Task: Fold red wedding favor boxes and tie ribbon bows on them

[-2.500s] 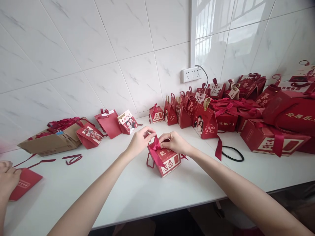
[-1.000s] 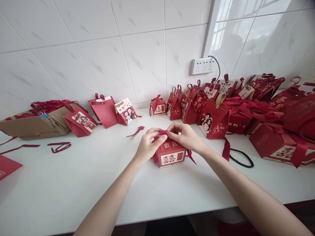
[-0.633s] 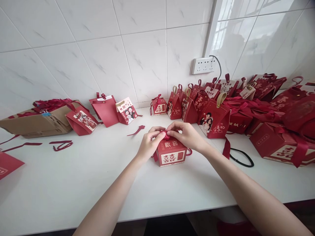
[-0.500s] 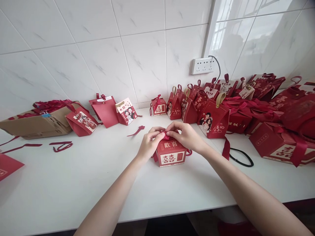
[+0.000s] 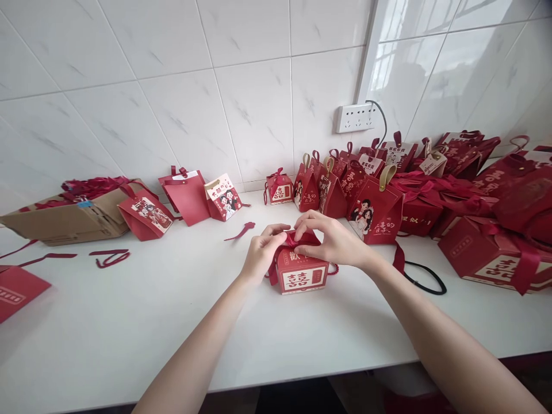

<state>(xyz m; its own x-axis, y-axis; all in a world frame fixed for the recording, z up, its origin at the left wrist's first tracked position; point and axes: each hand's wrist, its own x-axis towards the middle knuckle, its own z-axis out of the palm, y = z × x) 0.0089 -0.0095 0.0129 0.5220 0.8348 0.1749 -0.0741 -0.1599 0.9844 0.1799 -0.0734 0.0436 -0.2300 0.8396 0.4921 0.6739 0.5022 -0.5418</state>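
Note:
A red gift box (image 5: 302, 278) with white panels and Chinese characters stands upright on the white table in front of me. A red ribbon (image 5: 292, 239) is gathered into a knot or bow on its top. My left hand (image 5: 260, 253) pinches the ribbon from the left, thumb against the fingers. From the right, my right hand (image 5: 332, 238) curls thumb and fingers around the ribbon, with a small gap showing between thumb and forefinger. Both hands partly cover the top of the box. A twisted red cord (image 5: 333, 269) shows at the box's right side.
Several red boxes and bags crowd the right, including a large red box (image 5: 463, 247) and a black loop (image 5: 431, 287). Behind stands a small red box (image 5: 279, 188). At left are a cardboard box (image 5: 86, 221) of ribbons and a red bag (image 5: 146, 213). A ribbon scrap (image 5: 241, 231) lies nearby.
My right thumb has moved down and away from the forefinger, baring more of the ribbon. My left hand stays at the ribbon. The view has shifted slightly.

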